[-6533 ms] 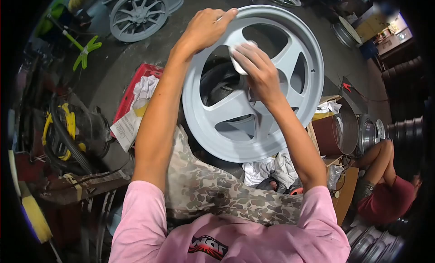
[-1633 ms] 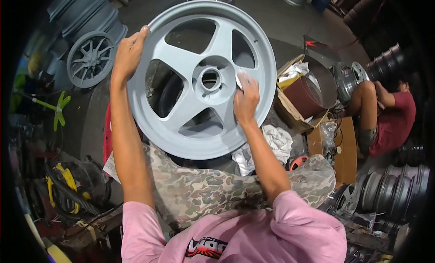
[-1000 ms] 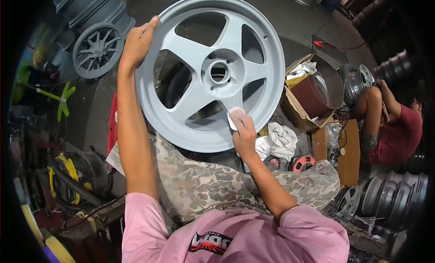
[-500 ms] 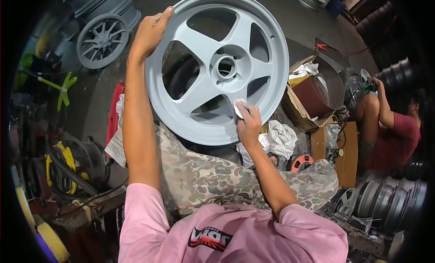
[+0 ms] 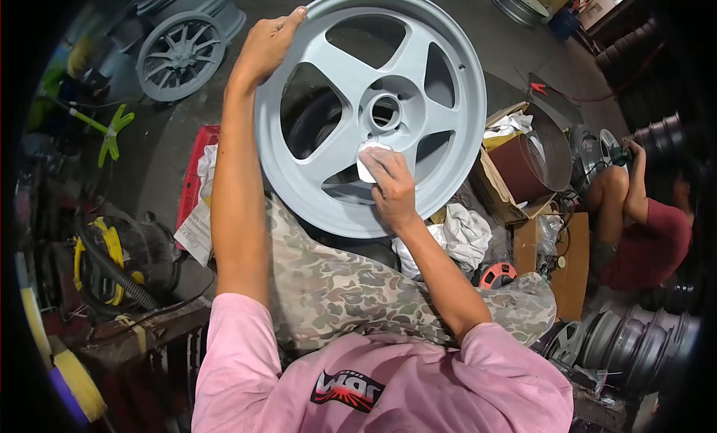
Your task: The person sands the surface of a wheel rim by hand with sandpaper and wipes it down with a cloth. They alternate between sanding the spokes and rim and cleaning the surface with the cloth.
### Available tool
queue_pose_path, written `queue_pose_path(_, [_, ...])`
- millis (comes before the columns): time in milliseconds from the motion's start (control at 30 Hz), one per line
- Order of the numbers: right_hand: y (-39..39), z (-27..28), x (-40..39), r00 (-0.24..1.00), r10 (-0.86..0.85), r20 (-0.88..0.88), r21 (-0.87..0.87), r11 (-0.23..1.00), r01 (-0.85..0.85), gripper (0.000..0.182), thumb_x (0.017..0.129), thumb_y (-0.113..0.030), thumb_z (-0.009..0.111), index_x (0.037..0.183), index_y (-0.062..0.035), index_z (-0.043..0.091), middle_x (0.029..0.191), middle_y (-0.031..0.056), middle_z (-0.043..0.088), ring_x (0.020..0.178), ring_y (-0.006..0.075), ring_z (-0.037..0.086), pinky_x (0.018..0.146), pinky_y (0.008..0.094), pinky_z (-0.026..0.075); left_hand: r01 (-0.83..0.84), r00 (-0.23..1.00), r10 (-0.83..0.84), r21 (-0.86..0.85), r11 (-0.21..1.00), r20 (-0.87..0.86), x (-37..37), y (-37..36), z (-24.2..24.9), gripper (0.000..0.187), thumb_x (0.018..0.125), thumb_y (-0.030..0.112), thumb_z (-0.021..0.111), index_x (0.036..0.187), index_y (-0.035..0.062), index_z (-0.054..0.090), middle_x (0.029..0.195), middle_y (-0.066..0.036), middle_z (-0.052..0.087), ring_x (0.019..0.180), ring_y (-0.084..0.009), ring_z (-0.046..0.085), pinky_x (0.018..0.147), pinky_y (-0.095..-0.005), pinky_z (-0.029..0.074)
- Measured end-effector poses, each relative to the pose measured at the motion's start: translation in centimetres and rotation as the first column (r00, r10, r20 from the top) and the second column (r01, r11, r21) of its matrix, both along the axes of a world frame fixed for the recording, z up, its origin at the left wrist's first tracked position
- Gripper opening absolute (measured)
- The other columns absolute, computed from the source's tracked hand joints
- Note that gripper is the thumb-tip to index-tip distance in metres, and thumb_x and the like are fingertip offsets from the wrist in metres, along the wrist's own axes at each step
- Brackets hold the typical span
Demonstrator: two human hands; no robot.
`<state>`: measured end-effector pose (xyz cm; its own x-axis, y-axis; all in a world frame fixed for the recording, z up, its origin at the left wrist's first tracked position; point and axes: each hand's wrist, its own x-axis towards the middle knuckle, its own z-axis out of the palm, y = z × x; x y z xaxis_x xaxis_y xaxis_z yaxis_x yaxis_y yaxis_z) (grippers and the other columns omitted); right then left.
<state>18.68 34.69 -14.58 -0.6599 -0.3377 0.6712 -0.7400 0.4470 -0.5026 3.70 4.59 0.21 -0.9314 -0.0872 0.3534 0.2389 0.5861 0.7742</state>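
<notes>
A grey five-spoke car wheel stands tilted in front of me, its lower edge by my camouflage-patterned trousers. My left hand is closed around its upper left lip, thumb along the edge. Pinched under the fingers of my right hand is a white pad, perhaps folded sandpaper or cloth. It presses against the lower spoke, just below the hub hole. The fingers hide part of the pad, and their tips look dusty.
Right of the wheel stand a cardboard box with a brown abrasive roll, white rags and an orange-red reel. A person crouches at far right near stacked rims. Left are a vacuum cleaner and a red tray.
My right hand has moved the white pad up and left along the lower spoke, closer to the hub. My left hand keeps its grip; the whole view has shifted slightly.
</notes>
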Motion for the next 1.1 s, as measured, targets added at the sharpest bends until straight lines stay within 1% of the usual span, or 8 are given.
queue_pose_path(100, [2.4, -1.1, -0.3, 0.999, -0.010, -0.037, 0.059, 0.998, 0.012, 0.064, 0.065, 0.014, 0.060, 0.126, -0.0023, 0.072, 0.122, 0.0149, 0.068, 0.117, 0.0365, 0.064, 0.102, 0.0435, 0.053, -0.060, 0.992, 0.052, -0.064, 0.996, -0.112, -0.4, -0.2, -0.3, 0.068, 0.104, 0.057, 0.056, 0.103, -0.0092, 0.073, 0.074, -0.012, 0.064, 0.075, -0.0181, 0.055, 0.075, -0.0379, 0.051])
queue_pose_path(233, [5.2, -2.6, -0.1, 0.993, -0.115, -0.006, 0.071, 0.991, 0.116, 0.064, 0.065, 0.015, 0.059, 0.125, -0.0012, 0.073, 0.121, 0.0168, 0.068, 0.116, 0.0380, 0.064, 0.104, 0.0444, 0.053, -0.046, 0.999, 0.045, -0.035, 0.998, -0.027, -0.3, 0.5, -0.3, 0.068, 0.104, 0.058, 0.057, 0.102, -0.0085, 0.072, 0.073, -0.010, 0.064, 0.074, -0.0179, 0.053, 0.074, -0.0382, 0.049])
queue_pose_path(300, [2.4, -1.7, -0.8, 0.996, -0.068, -0.058, 0.055, 0.996, 0.071, 0.062, 0.066, 0.012, 0.063, 0.126, -0.0005, 0.071, 0.123, 0.0171, 0.067, 0.118, 0.0381, 0.062, 0.102, 0.0446, 0.053, -0.055, 0.982, 0.059, 0.030, 0.998, -0.177, -0.2, 0.8, -0.6, 0.069, 0.103, 0.058, 0.057, 0.094, -0.0093, 0.070, 0.070, -0.010, 0.059, 0.073, -0.0171, 0.050, 0.071, -0.0381, 0.047])
queue_pose_path(467, [-3.2, 2.4, -2.4, 0.999, 0.001, -0.049, -0.006, 1.000, -0.001, 0.064, 0.066, 0.014, 0.061, 0.127, -0.0015, 0.071, 0.122, 0.0176, 0.068, 0.116, 0.0389, 0.064, 0.100, 0.0466, 0.052, -0.019, 0.995, 0.020, 0.016, 1.000, -0.100, -0.5, 0.0, -0.6, 0.068, 0.104, 0.057, 0.057, 0.102, -0.0090, 0.073, 0.074, -0.012, 0.064, 0.075, -0.0178, 0.053, 0.075, -0.0392, 0.049])
queue_pose_path(733, [-2.1, 1.4, -3.2, 0.993, 0.056, -0.100, -0.013, 0.998, -0.057, 0.068, 0.064, 0.013, 0.065, 0.129, -0.0048, 0.071, 0.124, 0.0159, 0.068, 0.114, 0.0378, 0.065, 0.099, 0.0444, 0.054, -0.030, 0.991, 0.032, 0.023, 0.999, -0.127, -0.1, 0.5, -0.4, 0.067, 0.105, 0.056, 0.056, 0.102, -0.0087, 0.073, 0.070, -0.009, 0.060, 0.074, -0.0168, 0.053, 0.073, -0.0385, 0.049])
queue_pose_path(833, [-3.7, 4.5, -8.6, 0.965, -0.014, -0.260, 0.012, 1.000, 0.018, 0.061, 0.066, 0.012, 0.064, 0.126, -0.0008, 0.069, 0.116, 0.0176, 0.066, 0.113, 0.0403, 0.061, 0.102, 0.0467, 0.053, -0.037, 0.993, 0.035, -0.019, 0.999, -0.110, 0.2, 0.4, -0.2, 0.066, 0.105, 0.055, 0.056, 0.095, -0.0092, 0.071, 0.069, -0.008, 0.058, 0.072, -0.0164, 0.051, 0.072, -0.0379, 0.048])
queue_pose_path(1000, [4.6, 3.7, -12.9, 0.947, -0.316, -0.056, 0.084, 0.944, 0.320, 0.056, 0.071, 0.013, 0.057, 0.124, -0.0006, 0.070, 0.114, 0.0172, 0.067, 0.109, 0.0396, 0.061, 0.096, 0.0460, 0.052, 0.003, 0.978, 0.010, 0.059, 0.998, -0.208, -0.2, 1.1, -0.2, 0.069, 0.105, 0.056, 0.056, 0.085, -0.0096, 0.064, 0.068, -0.007, 0.054, 0.071, -0.0161, 0.048, 0.070, -0.0373, 0.046])
queue_pose_path(1100, [6.6, -0.3, -8.3, 0.961, -0.253, -0.107, 0.106, 0.959, 0.264, 0.059, 0.069, 0.013, 0.058, 0.124, -0.0017, 0.072, 0.116, 0.0156, 0.068, 0.112, 0.0379, 0.061, 0.099, 0.0455, 0.052, -0.033, 0.995, 0.030, -0.030, 0.999, -0.090, -0.4, 0.1, -0.3, 0.068, 0.105, 0.055, 0.056, 0.094, -0.0112, 0.069, 0.072, -0.010, 0.060, 0.075, -0.0170, 0.052, 0.075, -0.0372, 0.049])
